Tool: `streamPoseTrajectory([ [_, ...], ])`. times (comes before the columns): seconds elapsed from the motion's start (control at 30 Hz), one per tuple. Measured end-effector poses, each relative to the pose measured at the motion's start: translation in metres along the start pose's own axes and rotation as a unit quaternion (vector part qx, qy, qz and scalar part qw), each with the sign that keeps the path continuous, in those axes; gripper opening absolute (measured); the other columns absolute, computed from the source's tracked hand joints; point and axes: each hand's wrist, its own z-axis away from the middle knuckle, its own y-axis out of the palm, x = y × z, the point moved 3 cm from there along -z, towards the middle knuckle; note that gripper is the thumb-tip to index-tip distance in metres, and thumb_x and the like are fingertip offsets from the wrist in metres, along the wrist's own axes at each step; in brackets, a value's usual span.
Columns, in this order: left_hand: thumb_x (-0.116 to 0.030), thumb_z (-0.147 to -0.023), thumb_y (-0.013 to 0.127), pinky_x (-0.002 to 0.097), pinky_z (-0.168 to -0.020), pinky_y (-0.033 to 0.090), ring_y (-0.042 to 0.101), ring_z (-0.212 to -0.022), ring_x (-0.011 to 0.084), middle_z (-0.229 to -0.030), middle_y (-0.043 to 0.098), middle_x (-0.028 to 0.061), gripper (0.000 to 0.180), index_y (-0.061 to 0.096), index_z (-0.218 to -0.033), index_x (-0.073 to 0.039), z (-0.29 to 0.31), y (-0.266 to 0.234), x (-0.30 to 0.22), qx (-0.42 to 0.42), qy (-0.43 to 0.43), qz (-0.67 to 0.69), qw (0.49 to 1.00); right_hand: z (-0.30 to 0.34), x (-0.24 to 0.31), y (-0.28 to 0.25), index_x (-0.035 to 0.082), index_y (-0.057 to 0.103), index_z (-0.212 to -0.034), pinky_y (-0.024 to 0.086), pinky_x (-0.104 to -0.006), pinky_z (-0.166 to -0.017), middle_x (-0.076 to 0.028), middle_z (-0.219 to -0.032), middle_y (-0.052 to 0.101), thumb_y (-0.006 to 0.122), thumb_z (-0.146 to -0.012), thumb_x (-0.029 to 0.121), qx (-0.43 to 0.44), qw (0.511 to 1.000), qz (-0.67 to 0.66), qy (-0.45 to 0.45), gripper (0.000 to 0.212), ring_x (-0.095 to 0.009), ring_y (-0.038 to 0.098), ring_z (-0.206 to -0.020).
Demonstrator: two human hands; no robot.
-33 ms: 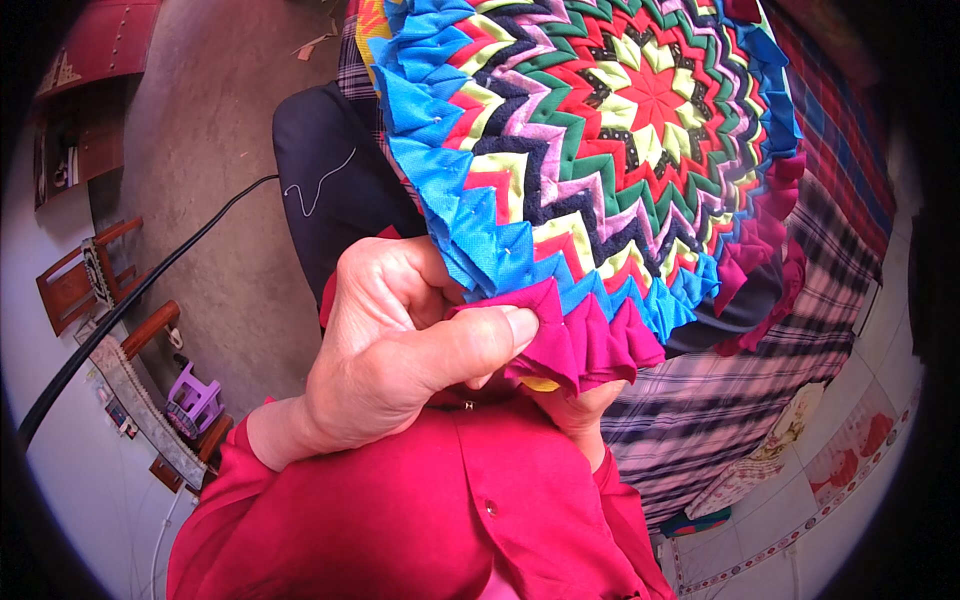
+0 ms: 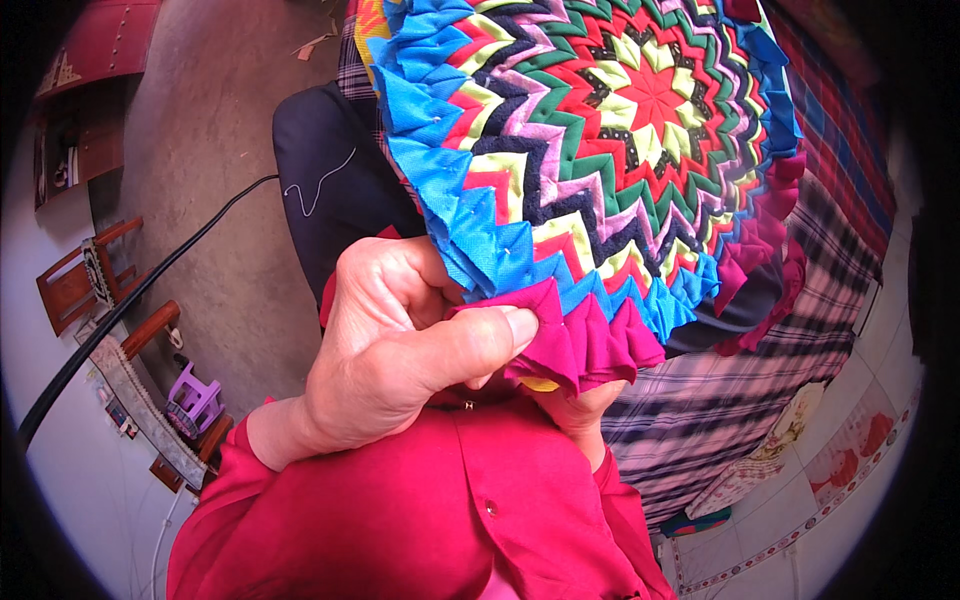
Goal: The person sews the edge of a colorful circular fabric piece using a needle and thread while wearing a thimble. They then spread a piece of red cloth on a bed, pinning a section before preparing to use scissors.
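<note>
A round patchwork mat of folded cloth points, in zigzag rings of many colours, tilts up in front of me. Blue folds form most of its outer ring. Magenta folded cloth runs along the near edge, with more on the right side. My left hand is closed on the near edge, its thumb pressing a magenta fold and its fingers curled behind. Under that same edge sits my right hand, mostly hidden by the cloth; its fingers do not show.
A dark trouser leg with a loose white thread on it lies beyond my left hand. Plaid cloth covers the surface at right. On the left are a black cable, a purple plastic stool and wooden furniture.
</note>
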Motion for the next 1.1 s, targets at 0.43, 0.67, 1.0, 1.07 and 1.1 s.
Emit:
streamPoseTrajectory([
  [0.43,-0.006,-0.085,0.066,0.0218,-0.054,0.037,0.050,-0.058,0.0044,-0.067,0.060,-0.0003,0.007,0.066,-0.081,0.000,0.000,0.001,-0.001,-0.001,0.008,-0.019,1.000,0.008,-0.009,-0.014,-0.002,0.065,-0.111,0.052,-0.0361,-0.082,-0.011,-0.102,0.068,0.077,-0.078,0.010,0.003,0.986,0.138,-0.091,0.037,-0.024,0.067,-0.090],
  [0.67,-0.007,-0.083,0.066,0.0221,-0.053,0.036,0.049,-0.057,0.0049,-0.065,0.059,0.0001,0.008,0.065,-0.078,0.000,-0.001,-0.002,0.000,-0.008,-0.004,-0.020,1.000,0.002,-0.003,-0.007,-0.003,0.065,-0.111,0.051,-0.0329,-0.081,-0.009,-0.102,0.068,0.079,-0.077,0.007,0.044,0.987,0.136,-0.075,0.038,-0.022,0.067,-0.090],
  [1.0,-0.003,-0.080,0.066,0.0219,-0.053,0.038,0.051,-0.057,0.0058,-0.072,0.063,0.0019,0.007,0.068,-0.085,0.001,-0.004,-0.003,0.006,-0.013,0.011,0.004,1.000,0.004,-0.003,-0.003,-0.001,0.033,-0.146,0.039,-0.0498,-0.106,-0.020,-0.142,0.046,0.032,-0.096,0.060,0.140,0.986,-0.019,0.092,0.078,-0.035,0.048,-0.128],
  [1.07,-0.006,-0.084,0.067,0.0213,-0.054,0.037,0.051,-0.059,0.0041,-0.072,0.062,0.0000,0.007,0.068,-0.085,0.001,-0.006,-0.004,0.006,-0.002,0.024,-0.012,1.000,-0.004,0.014,0.004,-0.001,0.033,-0.146,0.039,-0.0494,-0.106,-0.021,-0.142,0.045,0.033,-0.095,0.058,0.157,0.985,-0.025,0.063,0.077,-0.036,0.047,-0.128],
  [1.1,-0.007,-0.084,0.067,0.0211,-0.054,0.038,0.051,-0.060,0.0042,-0.072,0.063,0.0000,0.008,0.068,-0.086,0.001,-0.007,-0.003,0.005,-0.001,0.033,-0.013,0.999,-0.008,0.019,0.005,-0.002,0.035,-0.144,0.042,-0.0478,-0.103,-0.021,-0.138,0.048,0.038,-0.095,0.053,0.142,0.989,-0.011,0.026,0.073,-0.035,0.051,-0.123],
])
